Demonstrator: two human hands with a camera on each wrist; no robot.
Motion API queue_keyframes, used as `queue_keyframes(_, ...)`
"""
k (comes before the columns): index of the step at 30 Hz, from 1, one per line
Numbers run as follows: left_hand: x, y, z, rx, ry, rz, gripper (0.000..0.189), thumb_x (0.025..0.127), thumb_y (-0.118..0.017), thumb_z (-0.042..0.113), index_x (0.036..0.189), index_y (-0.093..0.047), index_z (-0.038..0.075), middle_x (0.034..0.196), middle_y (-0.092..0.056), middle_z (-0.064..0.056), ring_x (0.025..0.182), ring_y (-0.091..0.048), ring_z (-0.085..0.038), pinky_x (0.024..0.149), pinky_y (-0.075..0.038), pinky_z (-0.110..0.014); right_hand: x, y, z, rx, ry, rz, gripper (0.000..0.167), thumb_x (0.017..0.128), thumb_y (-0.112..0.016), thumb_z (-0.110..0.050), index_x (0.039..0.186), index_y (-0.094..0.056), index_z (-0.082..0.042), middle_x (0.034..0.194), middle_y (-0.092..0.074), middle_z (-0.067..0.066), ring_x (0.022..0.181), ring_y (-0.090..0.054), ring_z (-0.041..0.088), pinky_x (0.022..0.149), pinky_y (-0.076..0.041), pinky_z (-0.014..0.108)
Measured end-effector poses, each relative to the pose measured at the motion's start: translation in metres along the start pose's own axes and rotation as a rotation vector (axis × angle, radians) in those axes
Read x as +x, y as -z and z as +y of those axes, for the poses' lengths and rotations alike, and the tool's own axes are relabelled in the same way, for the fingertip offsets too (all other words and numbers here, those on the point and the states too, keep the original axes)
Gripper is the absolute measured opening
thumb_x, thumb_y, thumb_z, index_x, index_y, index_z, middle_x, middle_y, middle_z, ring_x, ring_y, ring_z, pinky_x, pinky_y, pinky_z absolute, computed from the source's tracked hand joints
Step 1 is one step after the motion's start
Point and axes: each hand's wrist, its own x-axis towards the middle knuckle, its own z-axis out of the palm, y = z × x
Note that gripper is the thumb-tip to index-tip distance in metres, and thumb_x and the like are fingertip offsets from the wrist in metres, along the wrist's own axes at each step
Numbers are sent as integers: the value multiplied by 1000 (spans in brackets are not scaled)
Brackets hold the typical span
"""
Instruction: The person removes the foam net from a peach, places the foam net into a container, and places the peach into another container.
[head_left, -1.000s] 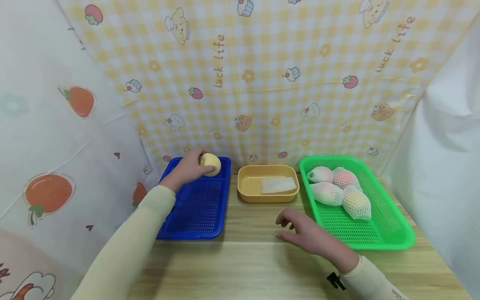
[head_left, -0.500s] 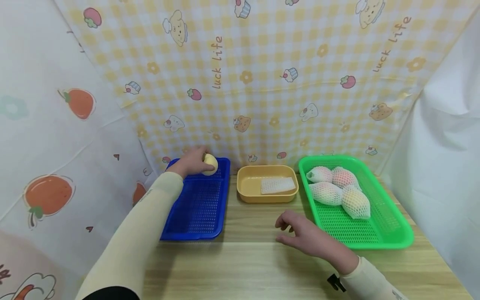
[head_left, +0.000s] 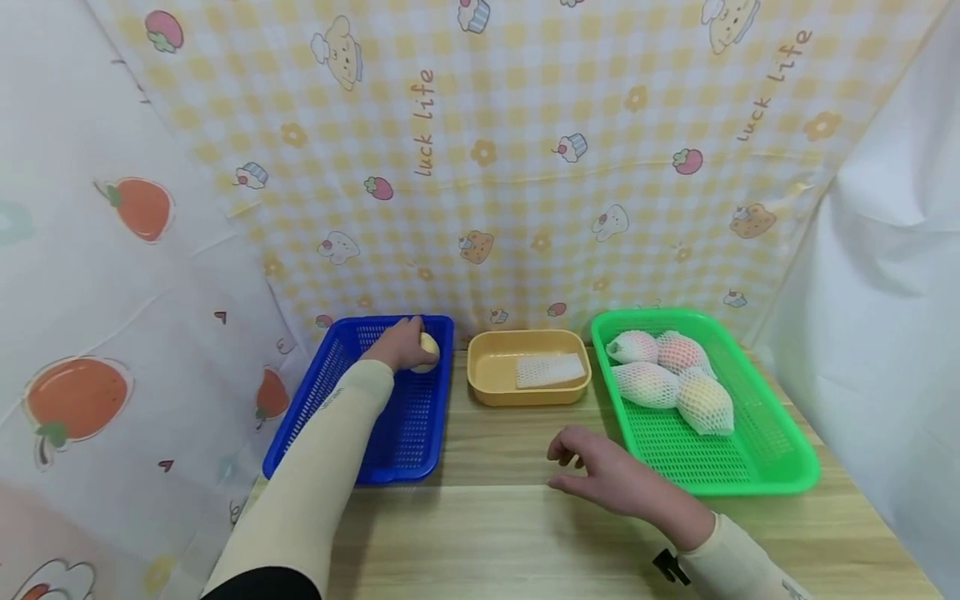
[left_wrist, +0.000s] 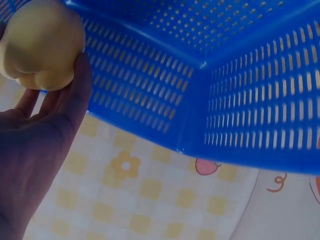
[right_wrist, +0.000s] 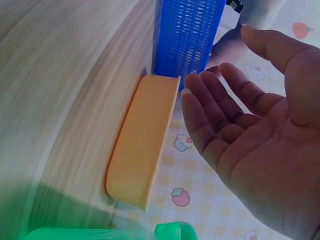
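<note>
My left hand (head_left: 397, 345) reaches into the far right part of the blue basket (head_left: 429, 425), gripping a pale yellow apple (head_left: 427, 352). In the left wrist view the lobed end of the apple (left_wrist: 47, 40) shows, with fingers and thumb around its sides and the basket's slotted wall (left_wrist: 135, 75) beyond it. Over the table in front of the yellow tray, my right hand (head_left: 607, 471) hangs with loosely bent fingers. Its palm (right_wrist: 280, 150) holds nothing in the right wrist view.
The shallow yellow tray (head_left: 491, 395) between the baskets holds a flat white foam net (head_left: 550, 370). At right, a green basket (head_left: 780, 467) contains several net-wrapped fruits (head_left: 705, 404). A checked cloth (head_left: 517, 192) hangs behind, and white cloths flank both sides.
My left hand has moved lower and nearer into the blue basket, still holding the apple. My right hand has kept its place over the table. The head view has shifted slightly.
</note>
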Motion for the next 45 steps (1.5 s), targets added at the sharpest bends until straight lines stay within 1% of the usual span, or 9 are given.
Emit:
queue_keyframes(2, -2, -3, 3, 13, 23, -2, 70, 89, -84, 42, 140, -58, 3, 131, -60, -23, 110, -64, -39, 93, -56, -54, 0, 1, 0, -6, 9, 3, 23, 101, -84, -24, 116, -68, -17, 112, -67, -8, 103, -70, 23, 89, -62, 42)
queue_keyframes(4, -16, 5, 21, 20, 85, -25, 71, 92, -83, 36, 146, -55, -1, 139, -56, -27, 119, -62, -43, 100, -55, -58, -1, 1, 0, -9, 15, 4, 24, 101, -85, -25, 116, -68, -17, 111, -67, -8, 102, -69, 18, 89, -62, 41)
queue_keyframes(9, -19, -2, 22, 30, 126, -13, 82, 97, -81, 37, 156, -44, -7, 150, -51, -32, 130, -59, -46, 109, -52, -58, -3, 0, 2, -6, 28, 8, 23, 101, -84, -26, 116, -68, -18, 111, -67, -9, 101, -68, 12, 89, -63, 42)
queue_keyframes(15, -16, -9, 21, 32, 135, -10, 91, 97, -81, 36, 159, -36, -14, 151, -49, -36, 133, -58, -49, 112, -50, -59, -4, -1, 4, 2, 6, 1, 23, 102, -83, -29, 116, -68, -19, 111, -67, -9, 102, -68, 12, 90, -63, 44)
queue_keyframes(24, -13, -15, 17, 28, 131, 12, 88, 97, -82, 35, 158, -39, -10, 151, -48, -36, 133, -57, -50, 112, -49, -61, -6, 1, 0, 13, 7, -4, 22, 101, -84, -24, 116, -68, -17, 111, -67, -8, 102, -68, 11, 90, -63, 43)
queue_keyframes(28, -12, -19, 16, 23, 128, 24, 85, 96, -83, 36, 156, -42, -8, 148, -50, -35, 131, -58, -49, 111, -50, -61, -6, -3, 4, 24, -11, -13, 22, 102, -83, -26, 116, -68, -19, 111, -67, -9, 103, -71, 20, 90, -63, 42)
queue_keyframes(31, -13, -18, 18, 15, 122, 25, 85, 95, -85, 38, 155, -44, -7, 147, -50, -34, 130, -59, -49, 110, -51, -61, -6, -4, 6, 25, -22, -17, 22, 102, -83, -28, 115, -68, -19, 111, -67, -9, 103, -72, 25, 90, -63, 41)
queue_keyframes(39, -13, -17, 15, -19, 106, 30, 73, 94, -86, 37, 145, -53, -3, 139, -54, -29, 121, -62, -44, 103, -54, -58, -4, -4, 5, 28, -32, -22, 22, 102, -83, -27, 115, -68, -19, 111, -67, -8, 104, -72, 27, 90, -63, 44)
queue_keyframes(45, -16, -11, 14, -40, 92, 20, 68, 94, -85, 38, 140, -56, -3, 136, -55, -29, 118, -62, -43, 103, -54, -58, -3, -4, 3, 32, -37, -35, 22, 102, -83, -27, 116, -68, -19, 111, -68, -9, 104, -72, 27, 90, -63, 43)
